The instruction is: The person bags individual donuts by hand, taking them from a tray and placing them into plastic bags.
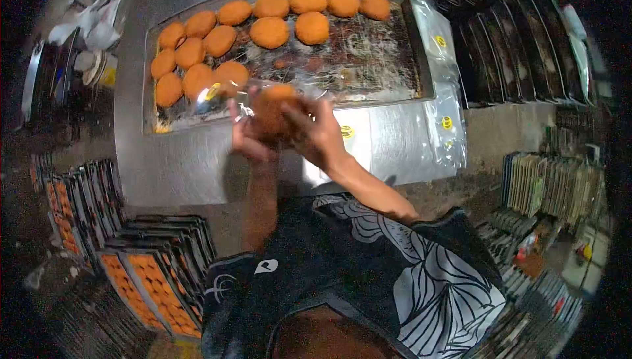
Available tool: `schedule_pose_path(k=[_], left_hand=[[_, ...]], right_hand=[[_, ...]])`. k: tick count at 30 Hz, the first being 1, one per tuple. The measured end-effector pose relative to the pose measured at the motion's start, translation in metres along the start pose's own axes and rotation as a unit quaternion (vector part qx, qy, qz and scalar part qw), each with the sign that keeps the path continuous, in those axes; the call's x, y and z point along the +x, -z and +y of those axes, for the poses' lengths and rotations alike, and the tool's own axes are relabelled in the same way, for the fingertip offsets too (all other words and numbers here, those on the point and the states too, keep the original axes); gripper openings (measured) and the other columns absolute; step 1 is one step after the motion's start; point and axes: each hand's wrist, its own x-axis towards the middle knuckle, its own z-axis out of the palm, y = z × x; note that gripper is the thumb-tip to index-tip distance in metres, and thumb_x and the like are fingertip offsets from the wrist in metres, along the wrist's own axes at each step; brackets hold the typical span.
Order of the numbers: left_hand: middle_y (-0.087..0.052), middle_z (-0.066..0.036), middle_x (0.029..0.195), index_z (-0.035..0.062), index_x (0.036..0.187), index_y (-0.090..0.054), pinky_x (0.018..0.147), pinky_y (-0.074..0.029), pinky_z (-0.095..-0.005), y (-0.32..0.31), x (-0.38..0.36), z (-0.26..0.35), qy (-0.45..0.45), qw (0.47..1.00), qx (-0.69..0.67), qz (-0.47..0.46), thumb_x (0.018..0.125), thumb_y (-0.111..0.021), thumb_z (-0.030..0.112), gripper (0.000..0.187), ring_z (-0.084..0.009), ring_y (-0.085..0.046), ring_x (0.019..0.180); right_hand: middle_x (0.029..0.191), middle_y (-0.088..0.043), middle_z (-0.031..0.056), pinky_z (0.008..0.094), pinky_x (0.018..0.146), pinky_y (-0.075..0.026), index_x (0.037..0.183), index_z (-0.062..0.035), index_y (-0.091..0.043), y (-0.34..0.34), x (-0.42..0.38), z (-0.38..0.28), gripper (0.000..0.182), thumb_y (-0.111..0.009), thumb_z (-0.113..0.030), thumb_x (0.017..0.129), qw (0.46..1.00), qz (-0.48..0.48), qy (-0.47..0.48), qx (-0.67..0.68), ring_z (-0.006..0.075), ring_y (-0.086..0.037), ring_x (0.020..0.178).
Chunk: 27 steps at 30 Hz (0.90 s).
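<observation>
Both hands meet over the near edge of a dark baking tray [368, 63], around a round orange-brown bun [273, 112] that is blurred by motion. My left hand [253, 140] is closed at the bun's left side, with a clear plastic bag [220, 90] bearing a yellow mark stretched out beside it. My right hand [324, 136] presses its fingers against the bun's right side. Clear film overlaps the bun in this view. On the tray, several more buns [270, 32] lie in rows along the back and left; scraped, stained metal shows at the right.
The tray rests on a steel table [171, 175]. Clear bags with yellow marks [447, 122] lie along the table's right side, and one bag [347, 131] lies near the tray's front edge. Racks of bun-filled trays [151, 286] stand at lower left; dark trays [513, 50] stand upright at upper right.
</observation>
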Motion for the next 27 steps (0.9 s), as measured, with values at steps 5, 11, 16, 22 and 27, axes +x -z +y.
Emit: schedule_pose_path(k=[5,11,16,22,27], left_hand=[[-0.051,-0.014,0.105,-0.0001,0.107,-0.046,0.084,-0.041,-0.0352,0.008,-0.018,-0.042,0.134,0.986,-0.083,0.050,0.080,-0.045,0.030,0.041,-0.0247,-0.050,0.098],[-0.058,-0.008,0.093,0.0008,0.103,-0.050,0.075,-0.046,-0.0291,-0.005,-0.041,-0.037,0.275,0.946,0.156,0.066,0.078,-0.053,0.017,0.030,-0.0191,-0.057,0.080],[-0.054,-0.009,0.076,0.0011,0.093,-0.054,0.072,-0.042,-0.0303,0.034,-0.067,-0.094,-0.077,0.673,0.607,-0.416,0.064,-0.068,0.011,0.034,-0.0206,-0.053,0.077],[-0.051,-0.013,0.070,-0.0005,0.083,-0.055,0.067,-0.041,-0.0363,0.093,-0.057,-0.130,-0.131,0.511,0.628,-0.573,0.074,-0.054,0.019,0.021,-0.0298,-0.050,0.069],[-0.058,-0.015,0.087,0.0008,0.097,-0.056,0.067,-0.043,-0.0295,0.040,-0.041,-0.087,0.146,0.617,0.659,-0.405,0.083,-0.046,0.021,0.027,-0.0246,-0.055,0.078]], right_hand=[[0.100,-0.051,0.0141,0.0354,0.076,-0.044,0.109,-0.0100,-0.050,-0.020,-0.004,-0.003,0.055,-0.069,-0.009,0.057,0.976,0.005,-0.124,0.177,0.0315,-0.050,0.090],[0.090,-0.054,0.0171,0.0352,0.065,-0.046,0.102,-0.0043,-0.050,0.009,-0.009,0.026,0.041,-0.060,0.001,0.062,0.978,-0.011,-0.196,0.066,0.0298,-0.054,0.084],[0.071,-0.058,0.0170,0.0343,0.059,-0.043,0.081,0.0019,-0.058,0.047,0.107,0.066,0.023,-0.057,-0.020,0.074,0.966,0.079,-0.246,0.021,0.0267,-0.056,0.063],[0.091,-0.055,0.0176,0.0362,0.076,-0.042,0.096,-0.0019,-0.052,0.044,0.029,0.059,0.028,-0.056,-0.019,0.073,0.947,-0.096,-0.197,0.236,0.0291,-0.053,0.087],[0.073,-0.058,0.0125,0.0305,0.059,-0.043,0.080,-0.0021,-0.058,0.072,-0.115,0.038,0.015,-0.059,-0.015,0.072,0.864,-0.300,-0.302,0.270,0.0168,-0.054,0.065]])
